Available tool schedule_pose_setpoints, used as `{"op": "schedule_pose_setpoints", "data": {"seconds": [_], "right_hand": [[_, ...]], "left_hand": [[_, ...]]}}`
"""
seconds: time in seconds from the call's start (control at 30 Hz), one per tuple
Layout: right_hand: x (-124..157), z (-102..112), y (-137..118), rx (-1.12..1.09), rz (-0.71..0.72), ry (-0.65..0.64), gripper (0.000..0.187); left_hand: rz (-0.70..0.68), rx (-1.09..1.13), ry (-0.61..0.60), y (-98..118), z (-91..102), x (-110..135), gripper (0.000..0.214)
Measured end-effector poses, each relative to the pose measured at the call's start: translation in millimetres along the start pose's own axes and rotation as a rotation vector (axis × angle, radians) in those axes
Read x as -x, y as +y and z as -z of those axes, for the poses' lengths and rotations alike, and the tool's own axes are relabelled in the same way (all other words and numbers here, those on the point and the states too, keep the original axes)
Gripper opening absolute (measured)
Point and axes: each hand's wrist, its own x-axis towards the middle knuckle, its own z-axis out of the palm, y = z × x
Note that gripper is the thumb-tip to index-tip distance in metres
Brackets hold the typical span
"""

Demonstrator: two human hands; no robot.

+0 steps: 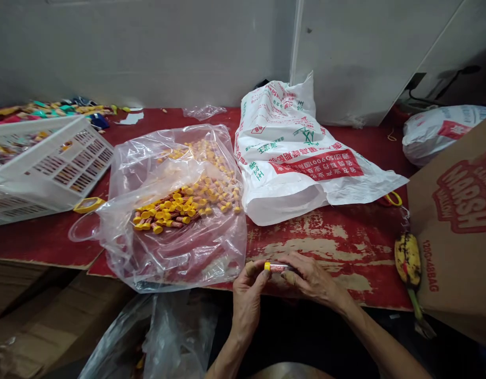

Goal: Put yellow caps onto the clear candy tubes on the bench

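Note:
Between my hands, over the table's front edge, lies a small clear tube (277, 268) with a yellow cap and pinkish contents, held sideways. My left hand (247, 292) pinches its capped end between thumb and fingers. The other end sits in the fingers of my right hand (312, 279), which hide its tip. Just beyond my left hand, a clear plastic bag (211, 252) lies flat and open-mouthed, with many similar yellow-capped tubes (164, 213) heaped in it. Past my right hand rests a white printed sack (290, 208), its mouth gaping toward me.
At the left stands a white slotted basket (30, 202) of colourful pieces, with more piled behind it. A yellow tape roll (88, 205) lies beside it. On the right are a cardboard box (456, 252), a spotted banana (407, 260) and another white sack (432, 129). A grey wall bounds the red table (345, 242).

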Motion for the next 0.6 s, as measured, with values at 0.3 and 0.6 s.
{"op": "schedule_pose_setpoints", "data": {"seconds": [0.3, 0.6], "right_hand": [[10.6, -46.2, -0.3, 0.103, -0.067, 0.212, 0.019], [-5.7, -32.1, -1.4, -0.099, -0.354, 0.153, 0.040]], "left_hand": [[-0.040, -0.186, -0.030, -10.5, -4.5, 15.9, 0.035], [-0.109, -0.242, -0.157, 3.7, -2.1, 7.9, 0.028]]}}
